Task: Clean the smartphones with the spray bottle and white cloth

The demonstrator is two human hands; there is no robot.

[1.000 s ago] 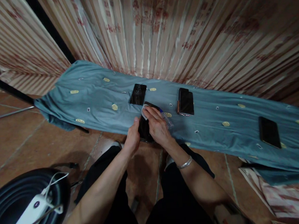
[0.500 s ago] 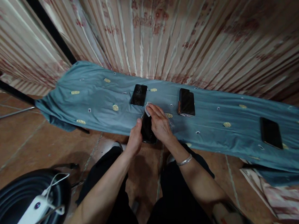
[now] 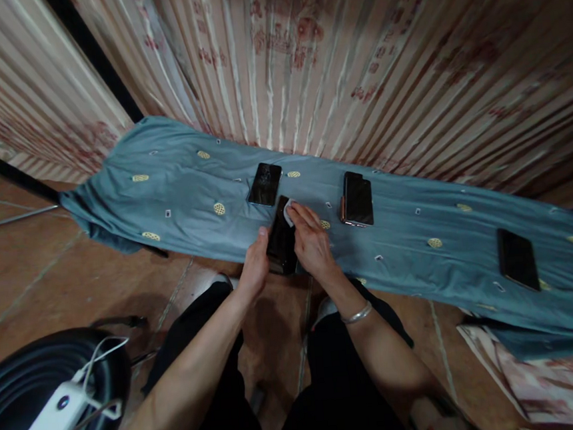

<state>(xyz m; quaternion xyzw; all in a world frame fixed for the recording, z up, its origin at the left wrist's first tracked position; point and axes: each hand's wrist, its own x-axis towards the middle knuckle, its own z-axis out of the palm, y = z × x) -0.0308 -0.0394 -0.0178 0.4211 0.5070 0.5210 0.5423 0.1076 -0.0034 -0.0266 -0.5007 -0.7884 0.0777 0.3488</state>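
Between my hands a dark smartphone (image 3: pixel 281 243) is held at the near edge of the blue cloth, its glossy face upward. My left hand (image 3: pixel 255 263) grips its left side, thumb along the edge. A small white wipe (image 3: pixel 289 213) is pinched under the fingers of my right hand (image 3: pixel 311 239) and pressed on the phone's upper right part. Just beyond lies another phone (image 3: pixel 264 184) with a speckled or cracked-looking screen. To the right, stacked phones (image 3: pixel 357 199) lie on the cloth, and a further black phone (image 3: pixel 518 259) is at the far right.
The blue patterned cloth (image 3: pixel 189 190) covers a long, narrow surface in front of a pleated curtain (image 3: pixel 273 62). On the tiled floor at lower left sit a coiled black hose (image 3: pixel 9 373) and a white power strip (image 3: pixel 48 423). Black poles (image 3: pixel 97 57) stand at the left.
My right hand has slid slightly right and down with the wipe, exposing more of the phone's top. My left hand still grips the phone.
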